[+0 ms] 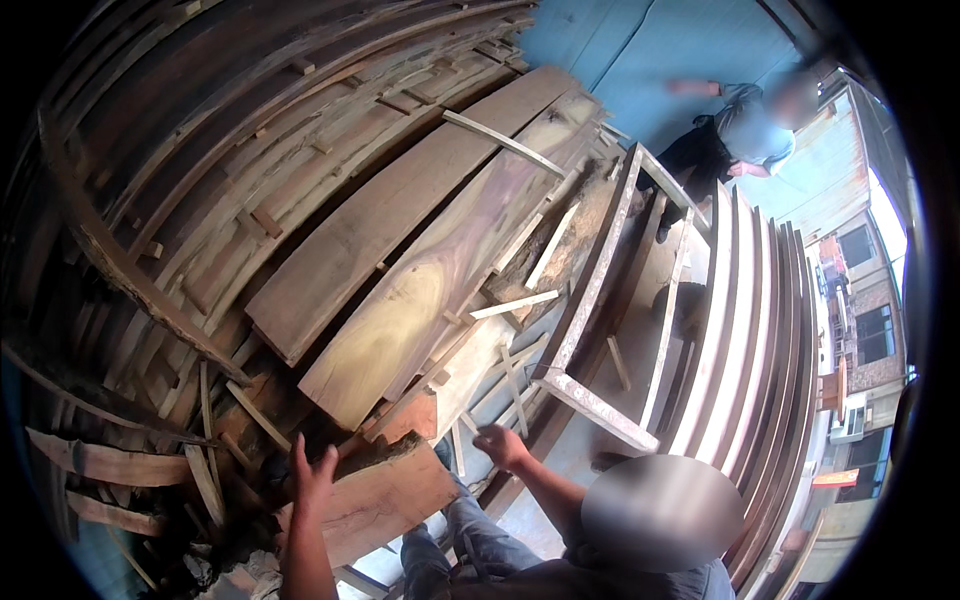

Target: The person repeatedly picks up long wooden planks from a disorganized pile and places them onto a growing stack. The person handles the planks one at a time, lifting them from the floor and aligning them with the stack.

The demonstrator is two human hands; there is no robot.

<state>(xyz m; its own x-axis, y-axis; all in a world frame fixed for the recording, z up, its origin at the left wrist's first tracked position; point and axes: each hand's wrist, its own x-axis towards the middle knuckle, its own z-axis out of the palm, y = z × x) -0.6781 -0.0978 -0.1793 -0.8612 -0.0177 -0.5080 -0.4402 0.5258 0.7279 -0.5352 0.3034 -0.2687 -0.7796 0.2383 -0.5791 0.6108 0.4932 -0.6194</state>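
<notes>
Across the left and middle rises a big stack of long rough planks (200,170), laid with thin spacer sticks between the layers. On top lie two broad boards (400,210), sloping down toward the person. To the right stand pale planks on edge (740,330), with a pale wooden frame (600,290) leaning between them and the stack.

At the foot of the stack sits a short reddish-brown slab (385,505), tilted, its lower end near a seated co-worker's jeans (470,535). The person's left hand (313,470) is at the slab's upper left edge, fingers spread wide and gripping nothing; whether the palm touches the wood I cannot tell. The right hand is out of view. The co-worker's hand (500,445) hovers just right of the slab, loosely curled.

Loose sticks (515,305) lie scattered on the boards. The slab looks poorly supported: if it slips, it could pinch the open fingers or drop onto the co-worker's legs, and jolting the stack might send sticks sliding down.
</notes>
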